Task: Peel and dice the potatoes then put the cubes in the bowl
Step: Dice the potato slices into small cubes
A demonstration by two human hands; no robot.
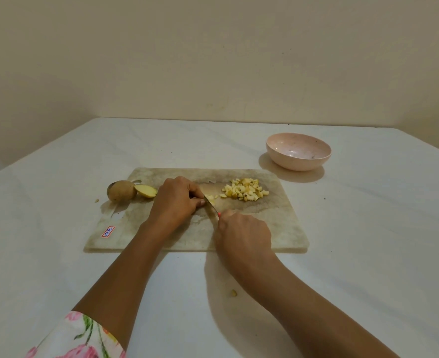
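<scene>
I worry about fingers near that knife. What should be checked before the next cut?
1. Grip: right hand holds knife: ok.
2. Hold: left hand pins the piece on the board: ok.
3. Left fingertips clear of knife: cannot tell, they sit right beside it.
4. Room: cubes lie apart from the cut: ok.
5. Target: bowl upright, empty: ok.
6. Peeling: potato at board's left edge has skin on: not ok.
</scene>
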